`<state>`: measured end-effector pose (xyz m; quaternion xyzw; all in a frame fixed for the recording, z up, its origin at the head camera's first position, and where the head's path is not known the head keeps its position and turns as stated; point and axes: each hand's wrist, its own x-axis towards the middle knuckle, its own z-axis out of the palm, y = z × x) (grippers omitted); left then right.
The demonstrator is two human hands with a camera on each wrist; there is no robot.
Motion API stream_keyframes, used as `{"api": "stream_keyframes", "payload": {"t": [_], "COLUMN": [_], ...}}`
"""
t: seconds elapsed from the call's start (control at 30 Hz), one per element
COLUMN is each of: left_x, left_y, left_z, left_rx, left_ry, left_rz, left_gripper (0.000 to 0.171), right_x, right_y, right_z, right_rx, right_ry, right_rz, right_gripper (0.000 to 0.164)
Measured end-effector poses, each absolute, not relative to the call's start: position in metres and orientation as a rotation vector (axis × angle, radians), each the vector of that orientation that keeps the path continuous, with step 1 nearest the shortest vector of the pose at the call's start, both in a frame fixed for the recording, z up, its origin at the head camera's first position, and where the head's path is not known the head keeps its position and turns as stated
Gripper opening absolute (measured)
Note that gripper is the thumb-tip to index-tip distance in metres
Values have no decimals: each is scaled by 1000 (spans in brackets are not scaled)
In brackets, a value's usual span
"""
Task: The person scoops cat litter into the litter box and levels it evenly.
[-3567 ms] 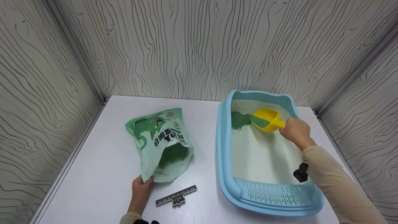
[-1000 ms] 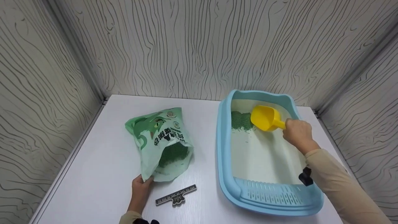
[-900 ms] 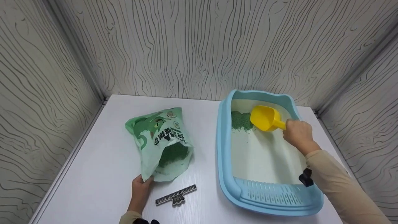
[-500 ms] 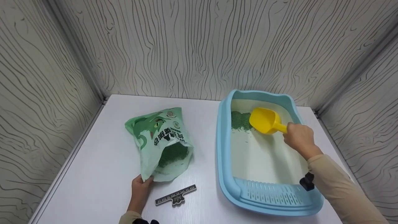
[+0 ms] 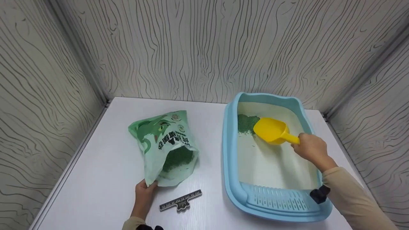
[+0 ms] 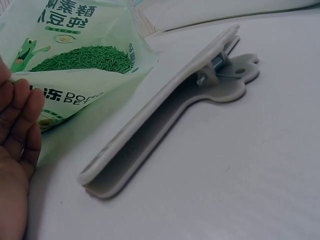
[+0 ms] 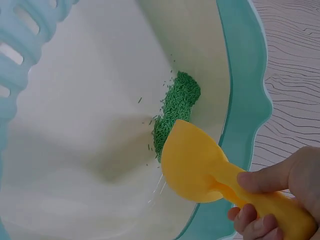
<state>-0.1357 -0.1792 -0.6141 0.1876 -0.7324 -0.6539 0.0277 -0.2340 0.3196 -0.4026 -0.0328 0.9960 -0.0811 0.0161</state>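
My right hand (image 5: 310,148) grips the handle of a yellow scoop (image 5: 271,130), held over the blue litter box (image 5: 230,166). No pellets show in the scoop's bowl. Below and left of it, green pellet litter (image 7: 180,97) lies in a small heap against the far left of the box's pale floor. On the left, a green litter bag (image 5: 153,153) lies with its mouth toward me, and green pellets show inside. The bag's near corner is pinched by my left hand (image 5: 144,193); the left wrist view shows its fingers curled at the bag's edge (image 6: 25,115).
A bag clip (image 5: 181,200) with a piano-key pattern lies on the white table (image 5: 102,179), between my left hand and the litter box. A slotted step (image 5: 278,198) forms the box's near end. Patterned wall panels (image 5: 198,48) stand behind and at both sides.
Pellets that were in the scoop have left its bowl, and the heap beside it looks fuller. Lately the scoop and right hand have drawn back toward me, slightly right. My left hand stays put.
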Motion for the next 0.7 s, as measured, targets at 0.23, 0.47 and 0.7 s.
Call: {"api": "stream_keyframes", "payload": {"t": [0.23,0.47,0.7], "left_x": [-136,-135,-136], "left_y": [-179,-180,-179], "left_z": [-615,-614,-613], "left_rx": [595,586,605], "left_ry": [-2231,-2194,-2215], "left_rz": [-2051,-2106,-2065], "left_gripper": [33,35,33], "right_x": [-219,-209,-200], "right_y": [317,316,316], "right_z": [-400,-401,-404], "right_rx": [-77,-54,-35], "right_ry": [3044,3038,3002], "right_rz": [-346,-383,-440], "right_gripper": [36,36,37]}}
